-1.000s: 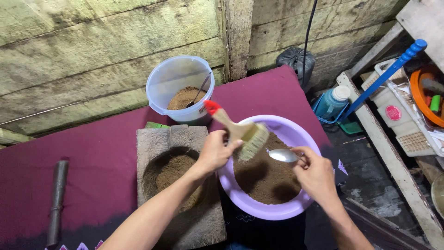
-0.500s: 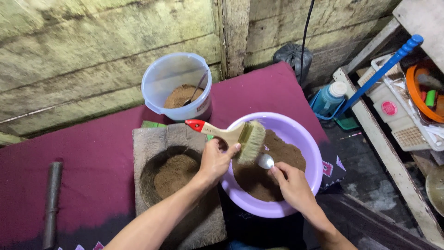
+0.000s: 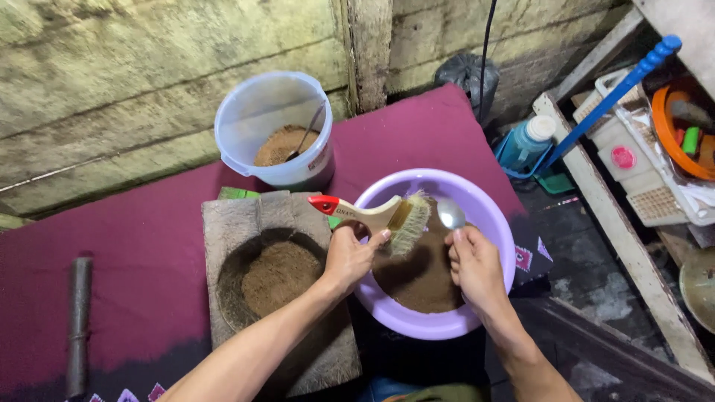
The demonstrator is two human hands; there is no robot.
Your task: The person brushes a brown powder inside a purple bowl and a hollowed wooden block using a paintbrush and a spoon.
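My left hand is wrapped around the wooden handle of a paintbrush, red tip pointing left, pale bristles hanging over the purple basin; my right hand has a metal spoon pinched by its stem, bowl end up and tilted toward the far rim — spoon bowl sits just beside the bristles, can't tell if they actually touch; both hands are clenched on their tools, nothing loose. The basin holds a heap of brown powder piled toward the near side, with the brush and spoon hovering above it. Just to the left, touching the basin's edge, is a chunky wooden mortar block with a round hollow full of the same brown stuff; behind it a clear plastic bucket with more powder and a second spoon leaning inside. Everything sits on a maroon cloth; a dark pestle-like rod lies well off to the left — off the right edge there's a blue bottle and a blue-handled stick leaning among crates.
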